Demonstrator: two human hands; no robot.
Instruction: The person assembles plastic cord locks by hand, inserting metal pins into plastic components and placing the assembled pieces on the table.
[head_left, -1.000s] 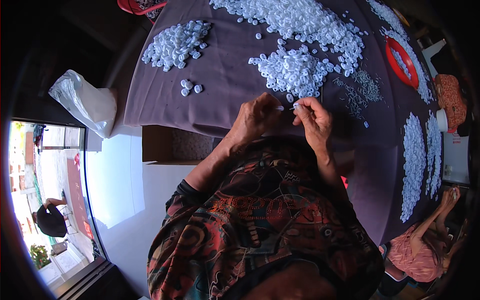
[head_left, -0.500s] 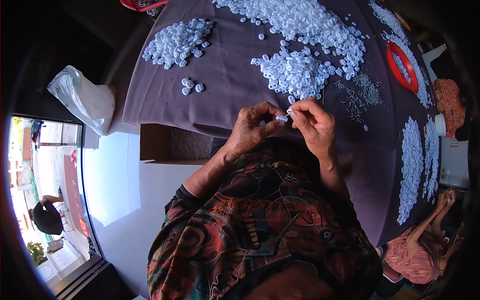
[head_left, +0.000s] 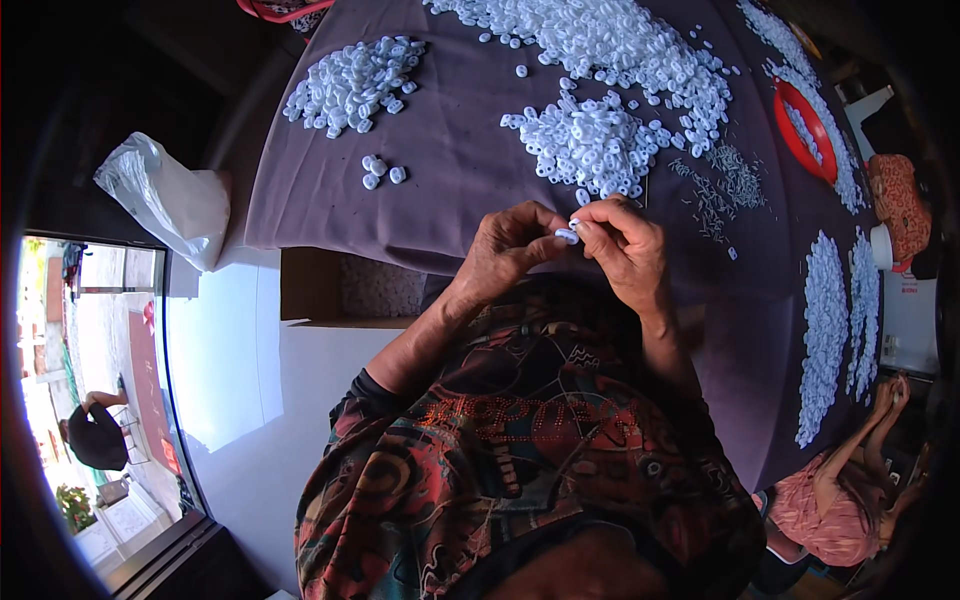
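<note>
Small white ring (head_left: 567, 236) sat pinched btwn left hand (head_left: 510, 250) & right hand (head_left: 622, 252), both grips clamped on it; white ring pile (head_left: 590, 145) lay just beyond on tabletop (head_left: 450, 190).

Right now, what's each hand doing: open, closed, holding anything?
Left hand: fingers pinched on the small white piece.
Right hand: fingers closed on the same piece.

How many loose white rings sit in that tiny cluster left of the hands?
3: the white rings lie close together on the purple cloth, below the left pile. None look hidden.
</note>
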